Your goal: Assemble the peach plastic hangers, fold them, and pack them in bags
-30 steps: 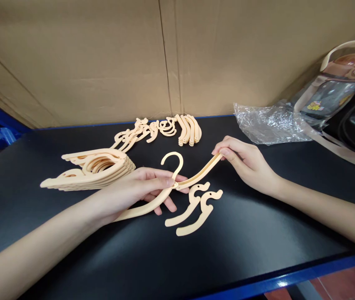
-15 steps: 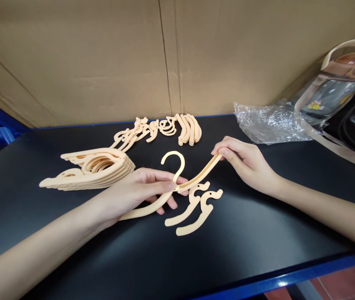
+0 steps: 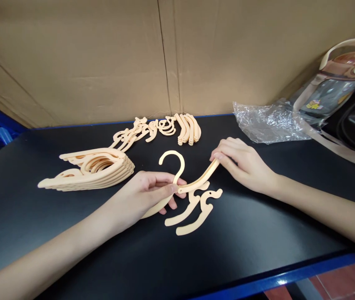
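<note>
Above the table (image 3: 258, 233), both hands pinch one hanger (image 3: 192, 180).

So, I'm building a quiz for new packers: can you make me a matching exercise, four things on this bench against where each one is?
1. hooked hanger
2. hanger stack
3. plastic bag
4. two loose curved pieces

A. crumpled at the back right
B. piled beyond the left hand, to its left
C. flat on the table, just below the held hanger
D. gripped by the left hand and right hand

Pairs: 1-D, 2-B, 3-A, 4-C
</note>
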The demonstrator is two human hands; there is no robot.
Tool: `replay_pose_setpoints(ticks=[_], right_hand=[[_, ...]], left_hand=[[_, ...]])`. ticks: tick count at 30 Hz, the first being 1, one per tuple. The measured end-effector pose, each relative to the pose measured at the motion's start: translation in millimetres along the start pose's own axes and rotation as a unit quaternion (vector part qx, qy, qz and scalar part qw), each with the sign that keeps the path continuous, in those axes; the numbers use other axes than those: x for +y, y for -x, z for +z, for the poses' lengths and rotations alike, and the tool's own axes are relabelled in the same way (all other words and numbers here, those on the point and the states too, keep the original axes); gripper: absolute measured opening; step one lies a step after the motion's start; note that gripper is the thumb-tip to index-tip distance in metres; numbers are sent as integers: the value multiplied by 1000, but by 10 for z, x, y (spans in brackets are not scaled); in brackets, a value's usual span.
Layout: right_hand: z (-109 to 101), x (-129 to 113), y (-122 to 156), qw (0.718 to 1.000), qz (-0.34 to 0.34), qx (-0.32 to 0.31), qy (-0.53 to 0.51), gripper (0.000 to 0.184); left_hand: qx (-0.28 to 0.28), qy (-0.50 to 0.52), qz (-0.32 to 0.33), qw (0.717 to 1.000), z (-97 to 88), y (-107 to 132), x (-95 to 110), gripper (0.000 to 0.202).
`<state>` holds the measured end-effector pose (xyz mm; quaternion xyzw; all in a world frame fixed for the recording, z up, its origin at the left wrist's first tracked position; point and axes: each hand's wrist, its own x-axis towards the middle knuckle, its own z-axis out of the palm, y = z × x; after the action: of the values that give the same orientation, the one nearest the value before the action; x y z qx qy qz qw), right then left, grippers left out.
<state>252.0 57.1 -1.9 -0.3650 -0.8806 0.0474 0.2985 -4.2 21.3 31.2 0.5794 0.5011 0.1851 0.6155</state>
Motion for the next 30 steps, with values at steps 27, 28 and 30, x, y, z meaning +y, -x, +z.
replay_pose_setpoints(ticks=[27, 28, 30], right_hand=[[34, -218, 69, 951, -220, 8, 216, 50], [35, -220, 71, 952, -219, 9, 214, 49], [37, -222, 74, 954, -215, 10, 210, 49]], left_hand=[[-31, -65, 54, 996, -51, -10, -77, 33], [-36, -60, 49, 996, -50, -13, -77, 35], [-40, -59, 51, 996, -51, -17, -79, 36]])
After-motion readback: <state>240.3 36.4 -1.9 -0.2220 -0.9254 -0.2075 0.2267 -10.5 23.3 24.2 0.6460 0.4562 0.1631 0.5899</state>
